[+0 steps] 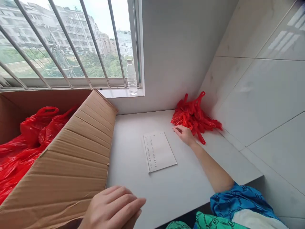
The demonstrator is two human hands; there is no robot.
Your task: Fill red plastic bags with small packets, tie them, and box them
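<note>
My right hand [184, 134] reaches across the white counter [166, 190], its fingers stretched out beside a crumpled pile of red plastic bags [194, 117] in the far right corner; the fingertips lie at the pile's near edge. A printed sheet of paper [158, 151] lies flat just left of that hand. My left hand [114, 210] rests at the near edge, fingers together and laid flat against the flap of a large cardboard box [78, 159]. Inside the box are more red plastic bags [26, 140].
A barred window [66, 44] runs along the back, with a clear plastic bottle [132, 78] standing on its sill. Tiled wall [262, 79] closes the right side. The counter's front edge drops off near my blue and green sleeve [238, 200].
</note>
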